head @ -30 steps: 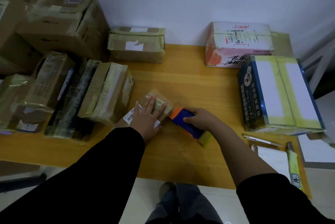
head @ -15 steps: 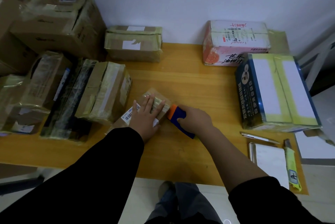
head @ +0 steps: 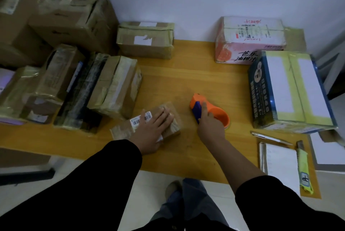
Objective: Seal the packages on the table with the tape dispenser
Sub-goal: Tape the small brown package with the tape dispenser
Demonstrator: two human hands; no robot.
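My left hand (head: 152,131) lies flat, fingers spread, on a small brown package (head: 173,118) with a barcode label (head: 140,120), low and just left of the frame's centre on the wooden table (head: 186,152). My right hand (head: 209,126), just right of centre, grips the orange-and-blue tape dispenser (head: 207,108), forefinger laid along its blue top; the dispenser sits on the table, apart from the small package. At lower right lie a notepad (head: 280,165), a pen (head: 268,138) and a yellow-green utility knife (head: 304,172). Further up on the right stands a blue box (head: 291,90) banded in yellowish tape, with a pink-and-white carton (head: 250,40) behind it against the wall. On the left, taped brown parcels (head: 115,85) crowd the table edge; a taped box (head: 145,40) sits at upper centre, and large cardboard boxes (head: 74,17) fill the upper left.
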